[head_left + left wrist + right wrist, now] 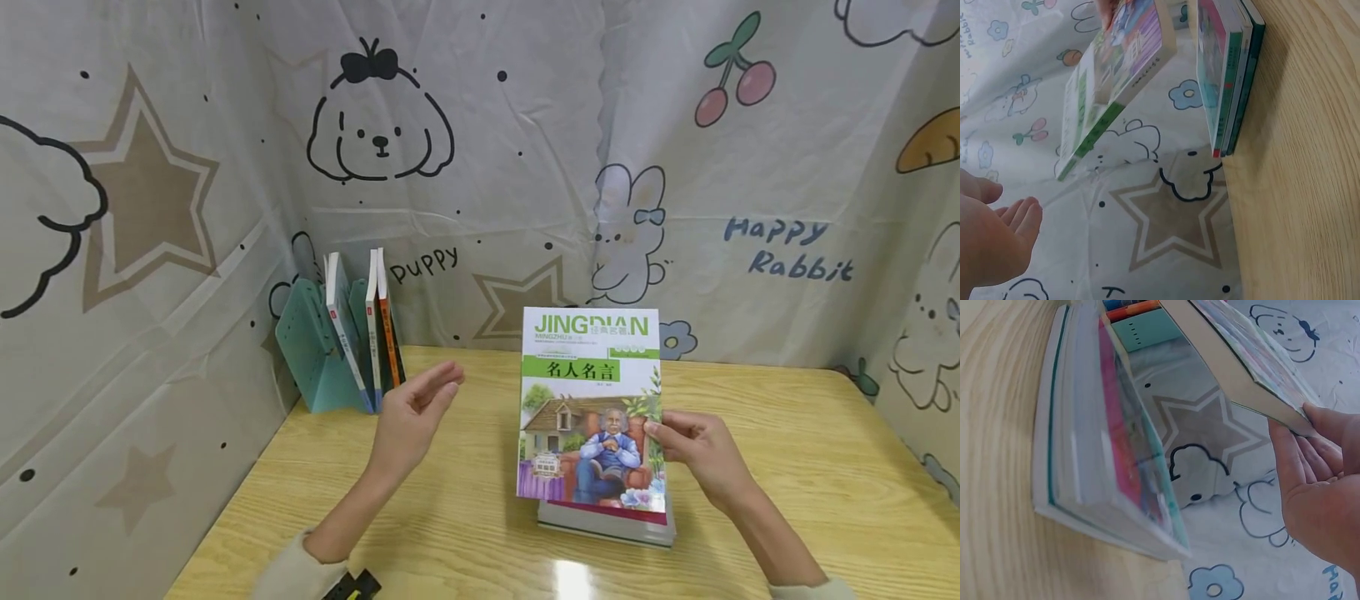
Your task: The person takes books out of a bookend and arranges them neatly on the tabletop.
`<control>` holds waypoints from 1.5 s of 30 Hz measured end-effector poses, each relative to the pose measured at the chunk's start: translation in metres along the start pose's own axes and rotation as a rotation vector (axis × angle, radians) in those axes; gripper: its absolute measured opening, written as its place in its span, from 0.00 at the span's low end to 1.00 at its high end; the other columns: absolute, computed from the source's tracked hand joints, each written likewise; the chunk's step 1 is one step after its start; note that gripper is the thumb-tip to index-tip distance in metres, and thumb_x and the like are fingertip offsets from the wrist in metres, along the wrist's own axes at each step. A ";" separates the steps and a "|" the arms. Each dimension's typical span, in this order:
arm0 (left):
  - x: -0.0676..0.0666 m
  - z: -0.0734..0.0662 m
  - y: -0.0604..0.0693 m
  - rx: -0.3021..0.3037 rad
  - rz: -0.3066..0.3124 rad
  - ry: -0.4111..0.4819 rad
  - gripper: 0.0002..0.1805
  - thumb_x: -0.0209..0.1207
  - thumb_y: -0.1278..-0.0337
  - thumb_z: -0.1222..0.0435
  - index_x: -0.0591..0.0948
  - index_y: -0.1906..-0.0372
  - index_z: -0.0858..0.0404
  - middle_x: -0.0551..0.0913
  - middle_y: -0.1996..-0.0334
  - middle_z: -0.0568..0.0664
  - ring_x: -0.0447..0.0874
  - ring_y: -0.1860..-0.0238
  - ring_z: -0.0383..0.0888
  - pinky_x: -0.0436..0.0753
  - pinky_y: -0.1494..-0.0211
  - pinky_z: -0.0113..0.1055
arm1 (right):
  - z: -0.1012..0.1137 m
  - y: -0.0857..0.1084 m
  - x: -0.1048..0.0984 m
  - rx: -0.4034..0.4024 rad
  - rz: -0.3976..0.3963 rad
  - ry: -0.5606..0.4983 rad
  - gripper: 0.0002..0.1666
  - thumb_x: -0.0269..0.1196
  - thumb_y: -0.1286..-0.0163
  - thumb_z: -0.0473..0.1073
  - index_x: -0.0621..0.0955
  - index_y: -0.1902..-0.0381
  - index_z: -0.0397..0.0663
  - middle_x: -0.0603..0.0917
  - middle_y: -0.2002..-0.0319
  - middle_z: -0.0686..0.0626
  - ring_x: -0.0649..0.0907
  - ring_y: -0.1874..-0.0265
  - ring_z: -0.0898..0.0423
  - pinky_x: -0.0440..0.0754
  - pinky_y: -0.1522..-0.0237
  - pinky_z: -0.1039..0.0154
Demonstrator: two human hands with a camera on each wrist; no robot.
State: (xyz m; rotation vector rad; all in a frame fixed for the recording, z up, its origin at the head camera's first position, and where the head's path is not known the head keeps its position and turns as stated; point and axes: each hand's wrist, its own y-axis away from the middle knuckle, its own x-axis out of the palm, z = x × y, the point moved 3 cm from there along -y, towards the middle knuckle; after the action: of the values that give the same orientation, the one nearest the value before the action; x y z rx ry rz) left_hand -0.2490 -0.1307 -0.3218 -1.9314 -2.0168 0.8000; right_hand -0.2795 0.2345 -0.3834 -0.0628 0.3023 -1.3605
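Note:
A book with a green and white cover, showing a seated person in an armchair, is raised above a small stack of books. My right hand pinches its right edge, thumb on the cover and fingers behind, as the right wrist view shows with the hand at the book's corner. To the left, my left hand is held above the table, fingers extended and holding nothing. In the left wrist view this hand is apart from the raised book.
A teal bookend rack stands at the table's back left. Several upright books lean in it. Patterned cloth hangs behind and beside the wooden table.

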 end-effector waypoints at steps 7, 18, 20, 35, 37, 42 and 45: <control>-0.011 0.005 -0.002 -0.006 -0.051 -0.027 0.19 0.60 0.31 0.68 0.79 0.39 0.71 0.84 0.47 0.60 0.84 0.46 0.50 0.80 0.46 0.29 | -0.014 0.002 -0.009 0.082 -0.029 -0.005 0.23 0.60 0.25 0.37 0.77 0.45 0.18 0.86 0.59 0.52 0.85 0.63 0.61 0.86 0.61 0.62; -0.018 0.003 -0.005 0.001 -0.087 -0.039 0.18 0.60 0.31 0.69 0.79 0.40 0.71 0.84 0.47 0.60 0.84 0.47 0.52 0.80 0.46 0.30 | -0.030 0.002 -0.017 0.207 -0.026 -0.084 0.22 0.60 0.25 0.37 0.78 0.47 0.17 0.85 0.61 0.47 0.85 0.66 0.58 0.86 0.60 0.60; -0.019 0.003 -0.005 0.001 -0.093 -0.041 0.18 0.60 0.31 0.69 0.79 0.40 0.71 0.84 0.47 0.60 0.84 0.47 0.52 0.80 0.46 0.30 | -0.033 0.003 -0.018 0.224 -0.028 -0.088 0.21 0.60 0.25 0.37 0.79 0.49 0.18 0.84 0.61 0.47 0.85 0.66 0.58 0.86 0.61 0.61; -0.024 0.004 -0.005 -0.019 -0.086 -0.025 0.19 0.59 0.31 0.70 0.78 0.39 0.72 0.84 0.47 0.60 0.83 0.46 0.51 0.80 0.45 0.30 | -0.057 0.007 -0.022 0.350 -0.020 -0.058 0.25 0.61 0.25 0.40 0.76 0.44 0.18 0.85 0.58 0.47 0.85 0.62 0.60 0.85 0.59 0.62; -0.025 0.005 -0.005 -0.024 -0.089 -0.034 0.19 0.59 0.31 0.70 0.78 0.39 0.71 0.84 0.46 0.59 0.83 0.46 0.50 0.80 0.45 0.30 | -0.059 0.007 -0.022 0.360 -0.015 -0.047 0.25 0.61 0.25 0.41 0.77 0.44 0.19 0.85 0.58 0.47 0.84 0.62 0.60 0.85 0.59 0.63; -0.030 0.006 -0.005 -0.030 -0.101 -0.052 0.19 0.59 0.30 0.69 0.78 0.38 0.71 0.84 0.46 0.58 0.83 0.46 0.47 0.80 0.45 0.31 | -0.064 0.005 -0.022 0.371 0.002 -0.033 0.25 0.61 0.25 0.42 0.77 0.45 0.20 0.85 0.56 0.47 0.84 0.61 0.59 0.85 0.58 0.63; -0.031 0.006 -0.005 -0.035 -0.102 -0.048 0.19 0.59 0.30 0.69 0.78 0.38 0.71 0.83 0.45 0.58 0.83 0.45 0.48 0.80 0.45 0.31 | -0.067 0.003 -0.021 0.376 0.011 -0.051 0.25 0.60 0.25 0.40 0.75 0.43 0.18 0.86 0.57 0.45 0.85 0.62 0.59 0.85 0.59 0.63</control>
State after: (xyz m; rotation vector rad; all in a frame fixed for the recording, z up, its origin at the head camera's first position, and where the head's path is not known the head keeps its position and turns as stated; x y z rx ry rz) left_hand -0.2536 -0.1626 -0.3181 -1.8272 -2.1521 0.7984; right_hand -0.2968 0.2646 -0.4444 0.2168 0.0008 -1.3823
